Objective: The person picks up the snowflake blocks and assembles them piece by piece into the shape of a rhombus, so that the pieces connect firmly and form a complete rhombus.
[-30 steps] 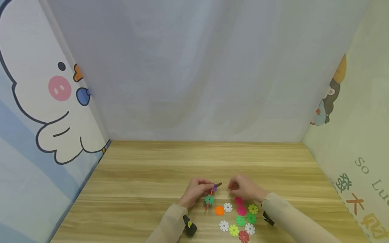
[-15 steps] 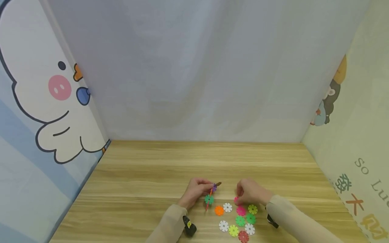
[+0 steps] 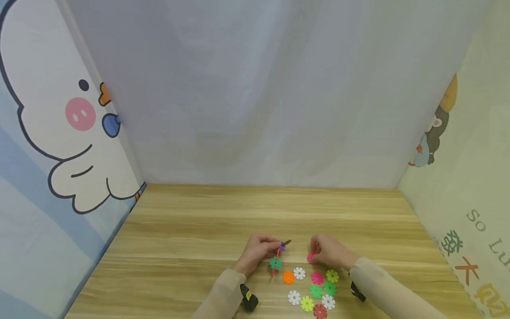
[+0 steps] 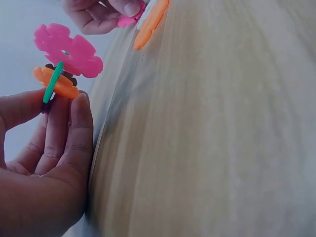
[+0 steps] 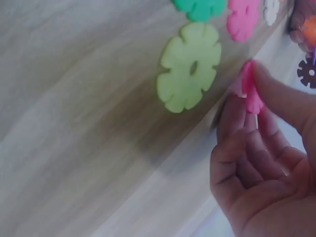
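My left hand [image 3: 260, 250] pinches a small cluster of notched plastic discs slotted together. In the left wrist view the cluster has a pink disc [image 4: 69, 49] on top, an orange disc [image 4: 64, 88] and a green disc [image 4: 53, 83] seen edge-on, plus dark brown and purple parts near the fingertips. To the right, my right hand [image 3: 330, 251] holds a single pink interlocking disc [image 5: 252, 89] between thumb and fingers, just over the wooden table. A gap separates this disc from the cluster.
Loose discs lie in front of my hands: an orange disc [image 3: 288, 278], a white disc [image 3: 299, 273], a pink disc [image 3: 317, 278], a yellow-green disc [image 3: 332, 276] and several more nearer me. A pale curtain [image 3: 263, 110] hangs behind the wooden table [image 3: 191, 230].
My right hand has moved right and down to the upper pink disc, taken hold of it and lifted it from its place. The left hand with the cluster has stayed still.
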Demonstrator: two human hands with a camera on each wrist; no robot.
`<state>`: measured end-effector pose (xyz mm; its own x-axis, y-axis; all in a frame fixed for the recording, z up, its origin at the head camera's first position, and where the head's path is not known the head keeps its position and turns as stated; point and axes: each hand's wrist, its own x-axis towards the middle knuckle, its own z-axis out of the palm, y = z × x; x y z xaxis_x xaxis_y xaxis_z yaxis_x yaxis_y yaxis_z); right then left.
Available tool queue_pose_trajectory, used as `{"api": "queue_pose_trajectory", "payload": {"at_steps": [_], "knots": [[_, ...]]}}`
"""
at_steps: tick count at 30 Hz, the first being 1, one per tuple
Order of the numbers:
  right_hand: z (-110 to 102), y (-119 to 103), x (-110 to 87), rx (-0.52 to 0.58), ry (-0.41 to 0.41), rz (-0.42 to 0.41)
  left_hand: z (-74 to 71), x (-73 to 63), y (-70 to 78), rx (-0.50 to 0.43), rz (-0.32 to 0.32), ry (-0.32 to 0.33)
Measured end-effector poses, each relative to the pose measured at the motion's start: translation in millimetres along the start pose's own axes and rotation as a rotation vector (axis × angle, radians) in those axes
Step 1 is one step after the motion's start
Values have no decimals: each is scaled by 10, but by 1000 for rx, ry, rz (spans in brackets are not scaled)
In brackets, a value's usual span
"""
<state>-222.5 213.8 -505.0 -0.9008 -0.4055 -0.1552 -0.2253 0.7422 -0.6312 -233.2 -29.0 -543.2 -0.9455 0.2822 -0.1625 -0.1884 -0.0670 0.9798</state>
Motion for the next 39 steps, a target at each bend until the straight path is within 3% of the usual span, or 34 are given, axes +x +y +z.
{"api": "queue_pose_trajectory", "payload": {"at_steps": [15,24,39], "knots": [[-40,-26,158,183,198,94,-2,31,-31,4,-6,2],[-16,-28,213,306,161,38,-1,8,9,5,-18,-3],[27,-94,236,478,112,19,5,18,-16,4,-27,6]]}}
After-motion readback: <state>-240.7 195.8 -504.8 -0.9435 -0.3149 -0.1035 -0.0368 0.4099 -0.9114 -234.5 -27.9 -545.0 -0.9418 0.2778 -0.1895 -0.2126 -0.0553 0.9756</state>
